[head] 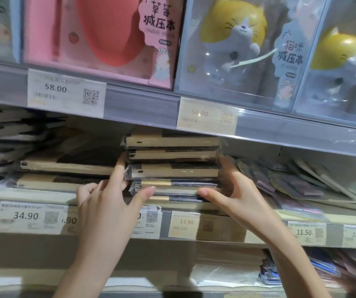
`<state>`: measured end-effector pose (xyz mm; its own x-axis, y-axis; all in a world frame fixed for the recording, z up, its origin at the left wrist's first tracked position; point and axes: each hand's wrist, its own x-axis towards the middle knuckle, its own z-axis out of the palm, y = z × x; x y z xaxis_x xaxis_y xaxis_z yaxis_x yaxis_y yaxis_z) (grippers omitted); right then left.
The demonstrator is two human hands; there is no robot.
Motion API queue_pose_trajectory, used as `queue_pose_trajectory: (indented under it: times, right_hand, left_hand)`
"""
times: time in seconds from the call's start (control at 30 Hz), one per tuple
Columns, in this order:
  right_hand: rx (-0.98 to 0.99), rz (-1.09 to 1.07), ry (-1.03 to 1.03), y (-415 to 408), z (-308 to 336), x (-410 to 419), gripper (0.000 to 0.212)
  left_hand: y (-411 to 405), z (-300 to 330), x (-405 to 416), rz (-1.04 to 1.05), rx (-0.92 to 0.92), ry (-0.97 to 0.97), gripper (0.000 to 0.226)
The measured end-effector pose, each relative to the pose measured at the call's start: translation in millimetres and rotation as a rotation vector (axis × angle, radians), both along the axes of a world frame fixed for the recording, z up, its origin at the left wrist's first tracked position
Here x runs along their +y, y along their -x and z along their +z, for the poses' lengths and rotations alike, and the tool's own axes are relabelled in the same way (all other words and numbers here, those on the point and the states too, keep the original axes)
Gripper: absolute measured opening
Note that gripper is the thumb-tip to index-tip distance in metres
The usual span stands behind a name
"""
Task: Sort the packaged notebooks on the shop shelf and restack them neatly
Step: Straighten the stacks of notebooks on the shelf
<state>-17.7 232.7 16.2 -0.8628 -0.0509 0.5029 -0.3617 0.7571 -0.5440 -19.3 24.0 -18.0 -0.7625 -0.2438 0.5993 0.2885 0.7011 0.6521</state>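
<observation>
You stood at a grey shop shelf [43, 196] edged with price tags [30, 218]. Boxed cat toys [235, 39] sat on the shelf above, loose packets [297, 186] lay right. The stack of wrapped notebooks [172, 166] stood mid-shelf; your left hand [106, 201] and right hand [231, 190] clasped its sides, fingers curled around it.

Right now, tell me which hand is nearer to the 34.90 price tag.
Left. The left hand sits just right of the 34.90 price tag, gripping the left side of the notebook stack. The right hand is farther right, on the stack's other side.
</observation>
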Motion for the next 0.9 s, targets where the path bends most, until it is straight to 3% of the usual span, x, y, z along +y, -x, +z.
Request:
queue_pose_trajectory:
  times: [0.23,0.43,0.53,0.6,0.67,0.73,0.83,0.9]
  right_hand:
    - [0.1,-0.016,0.03,0,-10,-6,0.083]
    - [0.158,-0.029,0.036,-1,-13,2,0.077]
    - [0.153,0.001,0.061,-8,-11,2,0.072]
    - [0.149,-0.002,0.072,-11,-10,3,0.07]
    - [0.151,-0.025,0.066,-13,-9,3,0.073]
    - [0.121,-0.035,0.045,-14,-6,2,0.079]
    - [0.11,-0.007,0.016,-14,-7,2,0.084]
    - [0.111,-0.041,-0.027,-11,-6,2,0.083]
  left_hand:
    - [4,-3,-7,-0.043,0.007,-0.067,0.074]
    - [6,-7,-2,-0.033,0.06,-0.044,0.087]
    - [6,-4,0,-0.009,0.066,-0.058,0.079]
    - [10,-3,-1,-0.002,0.055,0.089,0.066]
    - [9,-2,0,0.098,0.207,0.268,0.053]
    - [0,8,-2,0.078,0.127,0.363,0.054]
    - [-5,14,-6,0.021,-0.067,0.322,0.065]
    - [-5,15,-5,-0.006,-0.071,0.349,0.069]
